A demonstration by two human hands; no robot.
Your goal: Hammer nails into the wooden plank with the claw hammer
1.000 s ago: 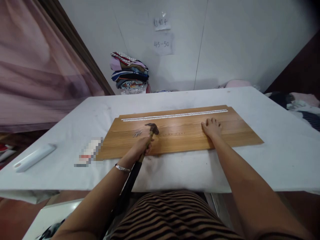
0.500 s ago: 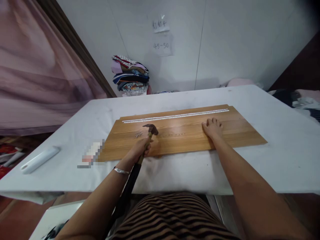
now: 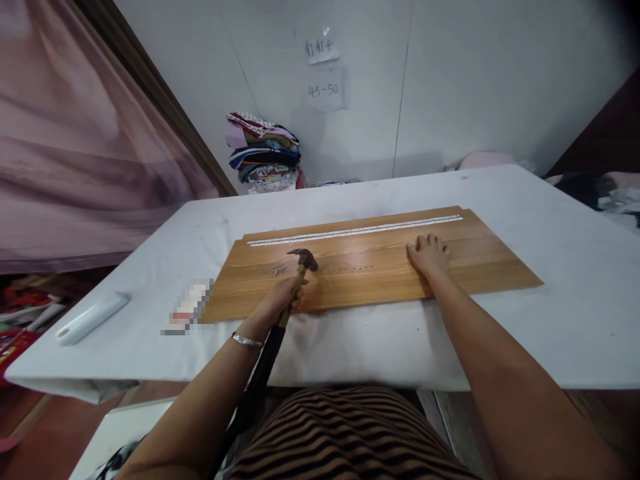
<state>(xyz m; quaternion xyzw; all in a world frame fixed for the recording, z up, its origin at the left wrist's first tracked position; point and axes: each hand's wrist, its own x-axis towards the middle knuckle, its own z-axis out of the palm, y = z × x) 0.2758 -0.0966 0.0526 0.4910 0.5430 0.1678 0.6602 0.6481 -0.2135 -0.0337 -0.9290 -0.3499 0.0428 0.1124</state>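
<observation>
My left hand (image 3: 286, 293) is wrapped round the handle of a claw hammer (image 3: 305, 260), its head resting over the left part of a wooden board (image 3: 475, 253). Beside the hammer's claw lies a small pile of nails (image 3: 279, 269) on the board. A row of small dark dots, perhaps nail heads, runs rightward from the hammer head. My right hand (image 3: 431, 255) lies on the board with its fingers spread, to the right of that row. Two white strips (image 3: 355, 231) run along the board's far side.
The board lies on a table with a white cloth (image 3: 165, 247). A white elongated object (image 3: 93, 319) and a blurred-out item (image 3: 187, 307) are to its left. Folded clothes (image 3: 265, 150) are stacked behind the table, near the wall. A pink curtain (image 3: 75, 133) hangs at left.
The view has shifted slightly. The hammer and both hands keep about the same places on the board.
</observation>
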